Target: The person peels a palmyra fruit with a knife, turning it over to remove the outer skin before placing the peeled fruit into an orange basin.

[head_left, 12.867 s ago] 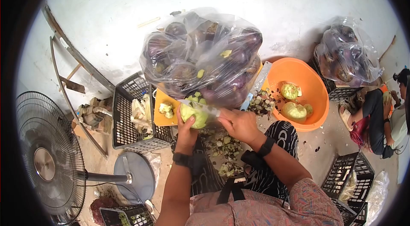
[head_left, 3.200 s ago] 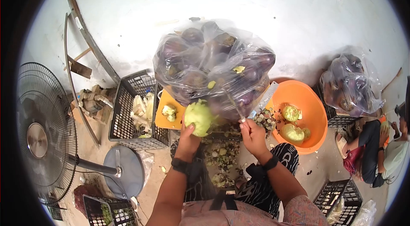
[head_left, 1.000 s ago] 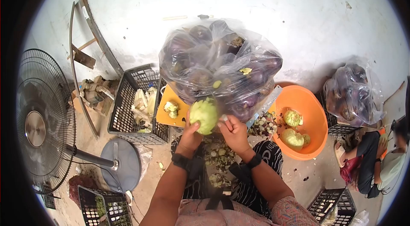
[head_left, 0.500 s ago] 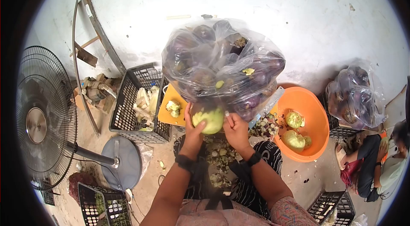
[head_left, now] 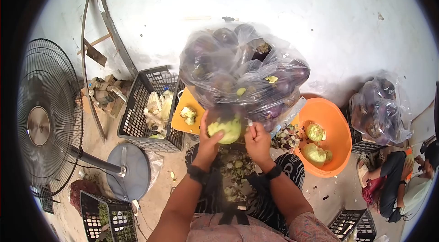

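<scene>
My left hand point(head_left: 209, 145) is wrapped round the left side of a round, partly peeled vegetable point(head_left: 226, 131). Its lower part is pale green, and its dark top blends into the bag behind. Beside it on the right, my right hand point(head_left: 257, 143) is closed, with something white at its forefinger; I cannot make out what it grips. Just beyond both hands bulges a big clear plastic bag point(head_left: 247, 75) of round purple vegetables. A peeled piece point(head_left: 188, 115) lies on an orange board point(head_left: 183, 126) to the left.
At right stands an orange basin point(head_left: 338, 127) holding several peeled pieces. Peelings point(head_left: 235, 169) litter the floor between my knees. A black crate point(head_left: 132, 118) and a standing fan point(head_left: 39, 125) are at left. Another bag point(head_left: 377, 109) sits at right, near a seated person point(head_left: 402, 180).
The view has shifted slightly, so the surroundings sit a little differently. My left hand still holds the vegetable, and my right hand remains closed beside it.
</scene>
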The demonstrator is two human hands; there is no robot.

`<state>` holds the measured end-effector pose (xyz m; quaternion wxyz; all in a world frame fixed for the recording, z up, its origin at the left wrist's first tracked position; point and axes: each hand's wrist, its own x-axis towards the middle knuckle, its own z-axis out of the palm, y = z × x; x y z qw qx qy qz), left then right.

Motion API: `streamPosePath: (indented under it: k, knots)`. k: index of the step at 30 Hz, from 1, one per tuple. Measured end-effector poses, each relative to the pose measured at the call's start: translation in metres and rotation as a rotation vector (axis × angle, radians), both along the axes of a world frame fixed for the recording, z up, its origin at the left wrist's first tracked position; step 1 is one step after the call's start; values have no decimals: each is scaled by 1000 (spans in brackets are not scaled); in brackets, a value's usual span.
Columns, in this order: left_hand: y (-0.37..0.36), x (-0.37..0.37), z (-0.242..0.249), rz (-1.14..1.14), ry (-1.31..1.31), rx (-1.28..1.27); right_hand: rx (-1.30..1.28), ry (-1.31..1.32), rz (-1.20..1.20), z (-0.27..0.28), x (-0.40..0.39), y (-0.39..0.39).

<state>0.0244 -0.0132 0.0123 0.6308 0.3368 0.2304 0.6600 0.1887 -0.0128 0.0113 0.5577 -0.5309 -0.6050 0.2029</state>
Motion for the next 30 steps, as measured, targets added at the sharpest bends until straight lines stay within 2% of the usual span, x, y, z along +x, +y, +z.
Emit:
streamPosePath:
  k: [2, 3, 4, 5, 6, 8, 9, 11, 14, 22, 25, 30]
  knots:
    - [1, 1, -4, 80, 170, 45, 21, -31, -43, -3, 8, -3]
    - [2, 2, -4, 83, 169, 43, -24, -44, -66, 4, 11, -7]
    - [1, 3, -3, 119, 288, 63, -69, -58, -88, 10, 16, -11]
    - [1, 4, -3, 156, 406, 83, -57, -50, -18, 16, 22, -17]
    - [2, 4, -3, 158, 404, 83, -56, -52, -16, 22, 26, -23]
    - [4, 1, -4, 136, 383, 88, 157, -218, 120, 28, 32, -32]
    - [4, 0, -5, 135, 384, 87, 154, -217, 119, 24, 36, -34]
    - [4, -1, -7, 135, 480, 107, 271, -488, 181, 16, 46, -38]
    - [7, 2, -12, 153, 432, 156, 255, -599, 168, 22, 52, -47]
    - [7, 9, -12, 181, 399, 139, 263, -580, 144, 17, 54, -47]
    - [4, 7, -7, 125, 368, 78, 271, -553, 141, 12, 51, -43]
    - [8, 5, -10, 86, 321, 146, 265, -552, 169, 16, 46, -42]
